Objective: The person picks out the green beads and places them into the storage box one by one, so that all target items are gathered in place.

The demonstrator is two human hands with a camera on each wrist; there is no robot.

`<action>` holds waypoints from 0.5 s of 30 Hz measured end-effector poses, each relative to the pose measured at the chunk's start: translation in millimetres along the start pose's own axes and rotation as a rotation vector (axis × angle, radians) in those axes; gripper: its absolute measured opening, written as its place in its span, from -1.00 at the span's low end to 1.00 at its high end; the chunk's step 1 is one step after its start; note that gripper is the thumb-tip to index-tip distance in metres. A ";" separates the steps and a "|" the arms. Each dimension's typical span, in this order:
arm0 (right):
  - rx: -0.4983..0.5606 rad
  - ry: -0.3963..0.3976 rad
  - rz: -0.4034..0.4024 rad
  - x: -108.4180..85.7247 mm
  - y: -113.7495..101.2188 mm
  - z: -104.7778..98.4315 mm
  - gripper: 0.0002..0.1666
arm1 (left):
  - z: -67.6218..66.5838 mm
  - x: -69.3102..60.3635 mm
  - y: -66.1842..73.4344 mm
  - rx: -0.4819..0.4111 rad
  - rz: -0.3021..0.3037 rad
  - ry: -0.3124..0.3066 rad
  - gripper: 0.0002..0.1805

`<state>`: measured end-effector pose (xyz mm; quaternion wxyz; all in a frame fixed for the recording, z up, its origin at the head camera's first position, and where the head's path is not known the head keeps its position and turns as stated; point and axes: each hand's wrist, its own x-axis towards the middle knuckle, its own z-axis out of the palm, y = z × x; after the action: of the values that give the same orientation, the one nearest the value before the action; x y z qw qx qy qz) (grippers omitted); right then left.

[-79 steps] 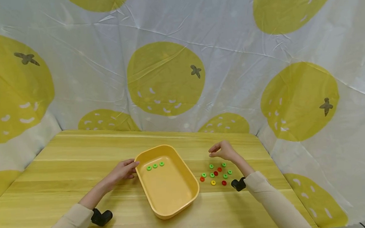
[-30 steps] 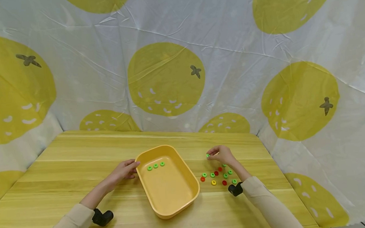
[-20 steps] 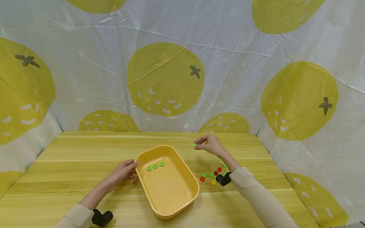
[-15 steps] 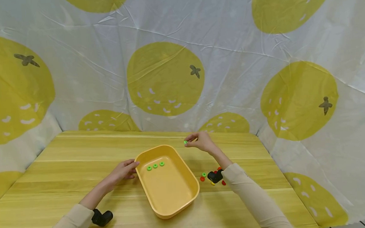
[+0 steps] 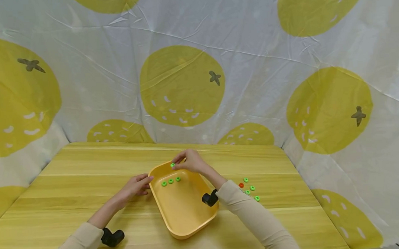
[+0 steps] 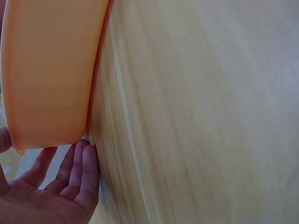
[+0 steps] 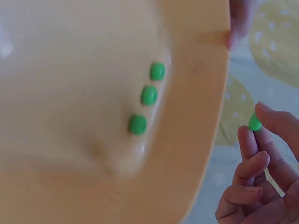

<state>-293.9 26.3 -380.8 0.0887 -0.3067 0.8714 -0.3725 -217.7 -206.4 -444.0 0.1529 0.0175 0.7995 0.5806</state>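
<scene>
A yellow-orange plastic tray [image 5: 181, 210] stands on the table, with three green beads [image 5: 170, 181] in a row on its floor near the far end. At its far left corner my left hand [image 5: 136, 185] grips the wall, thumb over the rim and fingers against the outside. Between thumb and fingertips my right hand [image 5: 192, 162] pinches another green bead [image 7: 254, 122], held up over the tray's far end. In the right wrist view this bead is apart from the row inside. My right forearm covers part of the tray's right side.
Loose beads lie on the table right of the tray: several green ones [image 5: 252, 188] and an orange-red one [image 5: 241, 185]. My right sleeve [image 5: 246, 209] hides others there. A fruit-print cloth [image 5: 251, 81] hangs behind the wooden table [image 5: 97, 162].
My right hand has picked up a green bead from the group on the right and carried it left, over the tray. My left hand and the tray have stayed in place.
</scene>
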 end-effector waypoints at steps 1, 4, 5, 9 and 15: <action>-0.003 -0.013 -0.003 1.1 -1.4 5.6 -0.84 | 0.0 -0.3 -0.2 0.001 0.002 -0.005 -0.26; -0.009 -0.055 -0.002 3.0 -5.0 21.9 -0.87 | -0.1 -0.8 -0.8 0.005 0.008 -0.017 -0.26; -0.020 -0.067 -0.006 3.4 -5.8 26.9 -0.87 | -0.3 -0.9 -0.9 0.006 0.012 -0.023 -0.26; -0.101 -0.113 -0.018 3.5 -9.1 44.1 -0.87 | -0.4 -0.9 -1.1 0.005 0.010 -0.029 -0.25; -0.237 -0.183 -0.026 1.7 -9.9 64.8 -0.87 | 0.7 -0.6 -0.4 0.013 -0.029 -0.002 -0.17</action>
<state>-265.7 -18.5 -419.4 0.1262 -0.3588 0.8936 -0.2384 -216.9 -206.0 -444.5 0.1621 0.0073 0.8034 0.5730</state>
